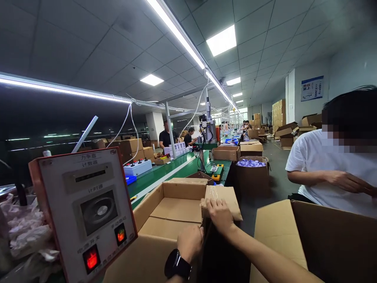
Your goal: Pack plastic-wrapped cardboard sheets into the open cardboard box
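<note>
An open cardboard box (173, 214) of plain brown corrugated board is sitting in front of the person, its flaps folded outward and its flat inner bottom showing bare. The right hand (219, 214) is lying palm-down on the box's right flap (224, 198), a rectangular panel with a strip of clear tape shining along its middle; the fingers are spread over the flap's near edge and bending around it, so the grip is closing on the flap. The right forearm is stretching in from the lower right, bare and slanting up toward the box. The left hand (191, 241) is curling into a loose fist just below the same flap, beside the box's right wall, with a black smartwatch (177, 265) sitting on the wrist; whether its grip is clamping anything I cannot tell. To the left, a boxy control unit (85, 216) with a white face plate and orange casing is showing two glowing red switches and a round dial. Crumpled clear plastic bags (23, 232) are lying further left. A second large cardboard carton (294, 236) is standing open at the right, and behind it a co-worker in a white T-shirt (321, 165) is leaning forward. A green conveyor line (165, 173) is running away into the hall.
</note>
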`<state>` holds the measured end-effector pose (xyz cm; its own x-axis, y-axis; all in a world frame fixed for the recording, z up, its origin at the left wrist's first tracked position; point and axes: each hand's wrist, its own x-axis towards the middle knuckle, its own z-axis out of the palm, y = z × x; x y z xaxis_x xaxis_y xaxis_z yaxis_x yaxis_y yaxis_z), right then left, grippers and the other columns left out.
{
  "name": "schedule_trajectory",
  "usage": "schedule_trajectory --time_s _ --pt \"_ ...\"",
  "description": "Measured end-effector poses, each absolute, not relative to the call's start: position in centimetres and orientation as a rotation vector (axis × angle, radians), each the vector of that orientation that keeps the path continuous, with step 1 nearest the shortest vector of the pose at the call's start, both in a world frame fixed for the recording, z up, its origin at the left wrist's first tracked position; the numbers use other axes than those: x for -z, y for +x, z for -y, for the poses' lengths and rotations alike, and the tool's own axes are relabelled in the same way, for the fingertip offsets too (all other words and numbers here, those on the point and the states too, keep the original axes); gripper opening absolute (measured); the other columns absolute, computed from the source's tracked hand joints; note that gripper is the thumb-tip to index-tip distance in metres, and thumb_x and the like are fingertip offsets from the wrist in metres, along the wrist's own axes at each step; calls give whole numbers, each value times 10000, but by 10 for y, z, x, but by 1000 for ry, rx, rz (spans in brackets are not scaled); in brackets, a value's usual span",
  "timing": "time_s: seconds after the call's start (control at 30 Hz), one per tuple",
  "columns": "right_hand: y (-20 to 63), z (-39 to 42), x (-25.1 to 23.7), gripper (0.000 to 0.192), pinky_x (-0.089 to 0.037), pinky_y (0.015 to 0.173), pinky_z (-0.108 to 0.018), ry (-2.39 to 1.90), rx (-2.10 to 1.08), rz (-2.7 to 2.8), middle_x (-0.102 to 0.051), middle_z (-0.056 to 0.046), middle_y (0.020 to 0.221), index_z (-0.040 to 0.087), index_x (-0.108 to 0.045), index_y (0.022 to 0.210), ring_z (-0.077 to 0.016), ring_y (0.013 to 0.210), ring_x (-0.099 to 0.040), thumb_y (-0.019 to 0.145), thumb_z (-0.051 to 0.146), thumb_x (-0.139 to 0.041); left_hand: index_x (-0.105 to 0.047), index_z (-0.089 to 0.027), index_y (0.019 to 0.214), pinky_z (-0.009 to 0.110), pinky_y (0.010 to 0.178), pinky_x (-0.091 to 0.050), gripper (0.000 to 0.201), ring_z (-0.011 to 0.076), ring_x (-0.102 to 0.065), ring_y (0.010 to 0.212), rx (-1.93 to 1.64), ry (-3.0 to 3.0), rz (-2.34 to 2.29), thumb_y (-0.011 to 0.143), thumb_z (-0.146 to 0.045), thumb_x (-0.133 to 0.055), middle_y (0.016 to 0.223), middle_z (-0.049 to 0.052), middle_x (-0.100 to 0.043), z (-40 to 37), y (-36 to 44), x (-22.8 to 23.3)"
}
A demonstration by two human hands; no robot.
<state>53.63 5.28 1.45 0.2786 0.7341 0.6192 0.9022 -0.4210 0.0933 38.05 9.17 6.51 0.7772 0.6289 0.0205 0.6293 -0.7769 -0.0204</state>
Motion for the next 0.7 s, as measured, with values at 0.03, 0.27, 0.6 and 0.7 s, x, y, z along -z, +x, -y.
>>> schedule_trajectory --time_s 0.03,0.27,0.6,0.7 --pt "536 -54 -22 307 -551 853 -437 -2323 777 1520 -675 -108 1115 149 -564 1247 -218 972 -667 947 210 -546 -702 -128 960 446 803 -545 537 319 -701 958 19 -2934 1041 949 -320 -201 1007 193 -736 -91 381 -65" --pt "540 -55 -54 249 -546 849 -402 -2423 180 1666 -656 -60 1079 136 -622 1076 -186 957 -647 917 327 -613 -701 -141 936 451 774 -542 551 327 -705 931 27 -2916 1063 948 -348 -191 980 187 -741 -94 382 -64" --pt "622 -47 -73 243 -567 787 -360 -2089 -486 1785 -655 -43 1074 148 -615 1100 -170 910 -655 925 316 -601 -692 -134 950 459 800 -524 517 315 -697 951 -35 -2933 1119 961 -338 -218 988 183 -735 -89 380 -60" --pt "627 -52 -68 240 -563 804 -371 -2030 -471 1796 -657 -43 1073 147 -619 1089 -176 925 -653 919 317 -610 -671 -145 989 434 822 -539 411 244 -696 937 -96 -2986 1136 968 -373 -330 993 127 -734 -94 389 -63"
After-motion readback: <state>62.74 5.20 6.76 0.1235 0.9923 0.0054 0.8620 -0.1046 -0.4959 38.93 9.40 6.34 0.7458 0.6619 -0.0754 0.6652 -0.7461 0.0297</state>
